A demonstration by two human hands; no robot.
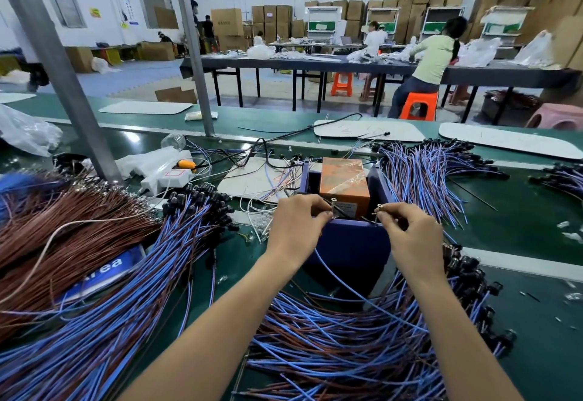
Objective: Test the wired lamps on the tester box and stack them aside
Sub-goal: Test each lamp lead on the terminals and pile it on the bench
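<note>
- My left hand (295, 227) is curled, its fingertips pinching one lead of the wired lamp (339, 282) at the left screw (333, 203) on the tester box (353, 243) near rim.
- My right hand (410, 233) pinches the other lead at the right screw (379, 208).
- The lamp's blue wire runs lengthwise from the rim toward me, into the near pile (347, 347).
- I cannot make out its bulb end.

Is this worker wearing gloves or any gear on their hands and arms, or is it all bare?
All bare. The left hand and right hand have no gloves, and no rings show. The left forearm and right forearm are uncovered as well: no sleeve, watch or wristband is in view down to the bottom edge of the picture.
</note>
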